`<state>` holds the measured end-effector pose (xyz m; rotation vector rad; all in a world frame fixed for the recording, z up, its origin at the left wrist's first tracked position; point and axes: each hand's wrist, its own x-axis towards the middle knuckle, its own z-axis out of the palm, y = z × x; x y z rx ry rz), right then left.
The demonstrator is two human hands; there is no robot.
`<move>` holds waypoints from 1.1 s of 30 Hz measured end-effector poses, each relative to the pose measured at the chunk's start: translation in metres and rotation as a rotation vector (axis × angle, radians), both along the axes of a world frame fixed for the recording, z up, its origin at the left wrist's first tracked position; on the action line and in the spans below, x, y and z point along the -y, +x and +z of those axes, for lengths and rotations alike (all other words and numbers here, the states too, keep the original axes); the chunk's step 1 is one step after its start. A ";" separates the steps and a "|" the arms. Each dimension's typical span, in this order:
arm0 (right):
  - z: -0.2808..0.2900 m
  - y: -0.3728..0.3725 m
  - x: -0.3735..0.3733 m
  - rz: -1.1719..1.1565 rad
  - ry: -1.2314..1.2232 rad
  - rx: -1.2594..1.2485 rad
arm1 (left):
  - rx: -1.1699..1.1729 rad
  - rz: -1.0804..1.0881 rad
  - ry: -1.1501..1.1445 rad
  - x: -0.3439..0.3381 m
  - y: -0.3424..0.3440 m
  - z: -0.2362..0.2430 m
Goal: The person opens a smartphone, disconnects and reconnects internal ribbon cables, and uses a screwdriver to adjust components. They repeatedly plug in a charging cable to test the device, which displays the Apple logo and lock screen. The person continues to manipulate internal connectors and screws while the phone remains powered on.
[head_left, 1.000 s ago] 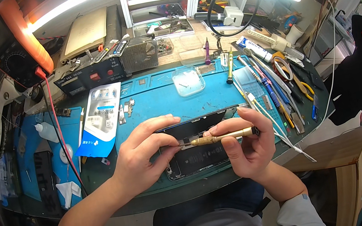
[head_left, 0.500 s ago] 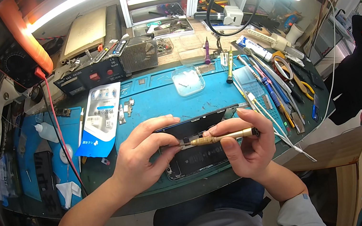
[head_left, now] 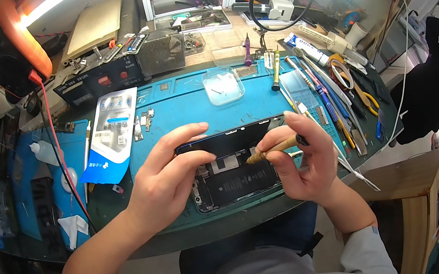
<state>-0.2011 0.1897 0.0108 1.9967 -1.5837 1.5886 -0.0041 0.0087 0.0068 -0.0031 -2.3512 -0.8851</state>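
Observation:
An opened phone lies on the blue mat in front of me, its black battery and metal parts bare. Its dark screen panel is tilted up along the far side. My left hand has its fingers on both sides of the panel's left end, holding it. In my right hand is a screwdriver with a gold-coloured handle and dark cap, pinched and nearly level. Its front end points left over the phone's inner parts; the very tip is hard to make out.
Beyond the phone sits a clear square dish with small bits. Small circuit parts and a silver-blue packet lie to the left. Screwdrivers, tweezers and yellow-handled pliers crowd the right. A red lead hangs from the orange multimeter.
The screwdriver's front end has left my left fingertips and moved over the phone's inner parts. My left fingers have spread apart around the screen panel. The view has shifted slightly.

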 end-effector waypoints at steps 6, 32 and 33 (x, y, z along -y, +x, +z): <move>-0.011 0.001 0.001 -0.021 -0.040 0.017 | -0.077 0.019 -0.346 0.000 -0.005 0.003; -0.010 0.004 0.004 -0.046 -0.018 -0.036 | 0.245 0.016 -0.632 -0.011 0.008 0.002; -0.010 0.004 0.004 -0.047 -0.019 -0.036 | 0.245 0.018 -0.633 -0.011 0.008 0.002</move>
